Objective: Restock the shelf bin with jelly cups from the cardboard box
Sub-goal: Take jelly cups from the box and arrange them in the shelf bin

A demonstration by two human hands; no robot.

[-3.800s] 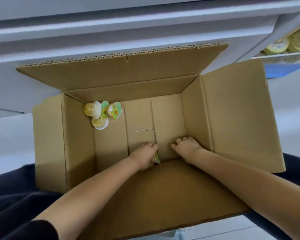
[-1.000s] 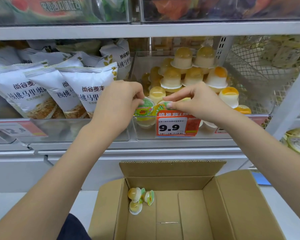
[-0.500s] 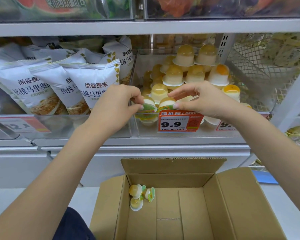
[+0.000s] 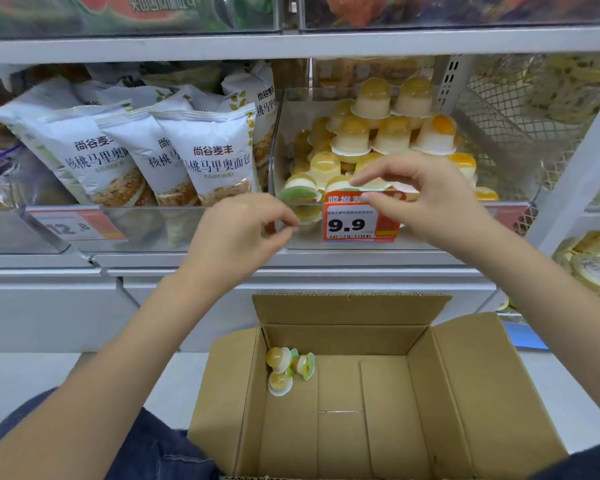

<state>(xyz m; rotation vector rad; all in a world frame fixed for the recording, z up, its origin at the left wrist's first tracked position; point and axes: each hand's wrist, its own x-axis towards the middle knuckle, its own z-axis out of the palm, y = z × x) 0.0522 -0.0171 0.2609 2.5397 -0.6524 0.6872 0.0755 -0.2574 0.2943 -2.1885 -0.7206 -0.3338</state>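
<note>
**Cups set at the bin front; box not yet empty**

The shelf carries the clear bin, and this bin is already heaped with jelly cups up to well above its front wall. The box stands open on the floor below, directly under the bin, with its far flap upright against the shelf base. In its left far corner lie the last cups, a small cluster touching each other; the rest of the box floor is bare.

I judge the step in hand to be the end of one placing. The right hand is over the front rim, its thumb and forefinger close to a cup lid; whether this grip pinches the lid or only touches it, I cannot tell. The left hand is just before the front wall, beside a green-lidded cup that sits inside; its fingers are curled with the tips together and appear to hold nothing.

The next move calls for both hands to go down into the box corner. The way is open between shelf edge and box flap. In the bin little room remains: only the front row, behind the price tag, and the heap may slide.
</note>
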